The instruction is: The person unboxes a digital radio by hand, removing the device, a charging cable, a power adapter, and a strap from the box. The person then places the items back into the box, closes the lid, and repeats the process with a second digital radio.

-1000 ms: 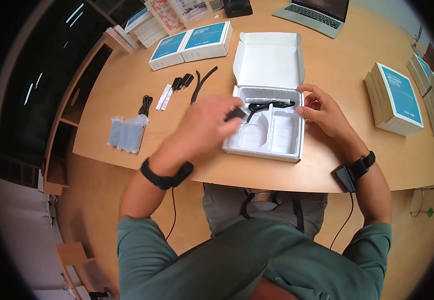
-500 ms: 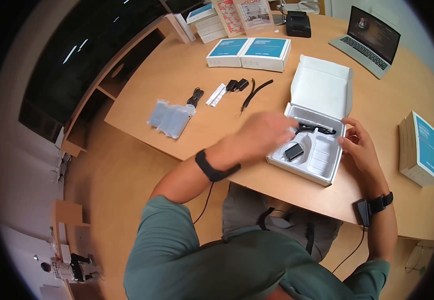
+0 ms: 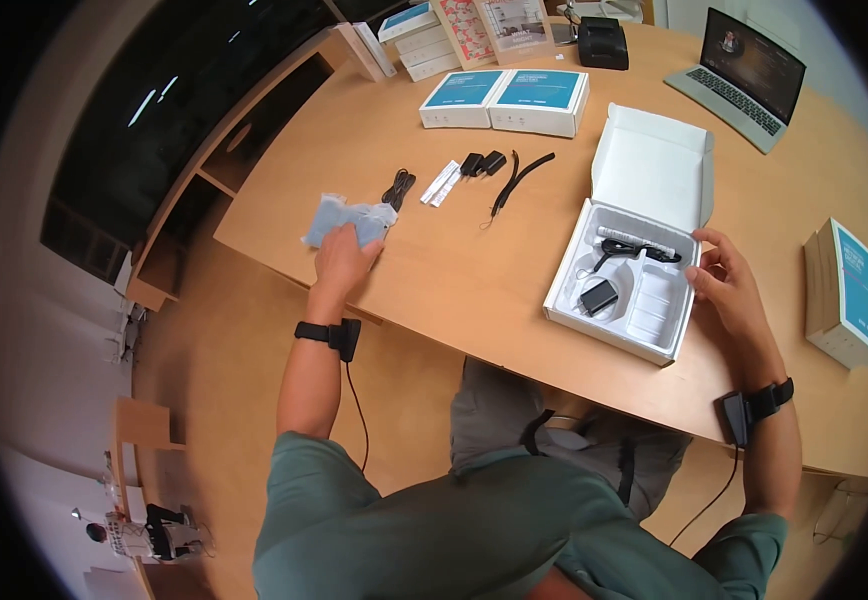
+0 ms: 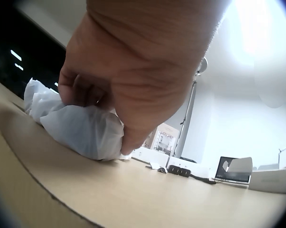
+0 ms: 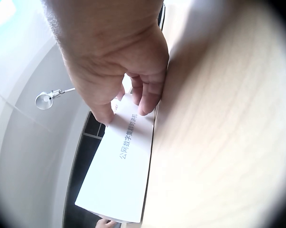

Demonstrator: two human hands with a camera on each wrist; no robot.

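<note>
box side [image 5: 126, 171]: Chinese print, reads about "公网数字集群手持机", last characters unsure | teal boxes [image 3: 506, 97]: white lettering on lids, too small to read | side box [image 3: 847, 290]: white print on teal cover, not legible | laptop [image 3: 744, 62]: screen lit, no readable text

The left arm stretches far out to the person's left, elbow nearly straight, a black band round the wrist. The left hand [image 3: 342, 256] lies palm down with its fingers curled and closed on something soft (the wrist view shows the fingertips digging in). The right arm is bent, forearm angled forward. The right hand [image 3: 724, 285] stays low, fingers loosely bent, seemingly just touching with thumb and fingertips.
</note>
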